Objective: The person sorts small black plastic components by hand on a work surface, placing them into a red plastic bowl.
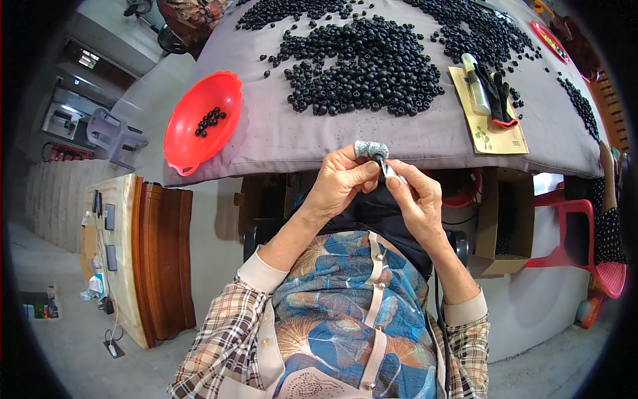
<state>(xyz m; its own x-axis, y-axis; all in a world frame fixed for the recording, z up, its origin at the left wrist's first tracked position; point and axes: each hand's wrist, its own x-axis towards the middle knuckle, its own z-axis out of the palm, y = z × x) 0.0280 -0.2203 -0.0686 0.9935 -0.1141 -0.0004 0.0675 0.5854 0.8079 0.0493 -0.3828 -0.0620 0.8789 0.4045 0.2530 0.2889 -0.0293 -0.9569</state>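
Just beyond the table's near edge, in front of my body, my two hands meet. My left hand (340,183) pinches a small black bead (378,159) between thumb and fingers. A grey speckled wrap (370,149) covers one of its fingers. From the other side, my right hand (419,193) grips a small pale, pointed tool (388,171), its tip against the bead. My fingers hide most of the tool, so its exact kind is unclear. Beyond my hands a large pile of black beads (362,70), many with a hole, lies on the grey tablecloth (266,143).
A red scalloped bowl (179,143) with several black beads sits at the table's left. On the right, a yellow pad (502,138) carries a clear bottle (477,93) and a black cloth item (498,100) with a red edge. Another person's arm (606,166) shows far right.
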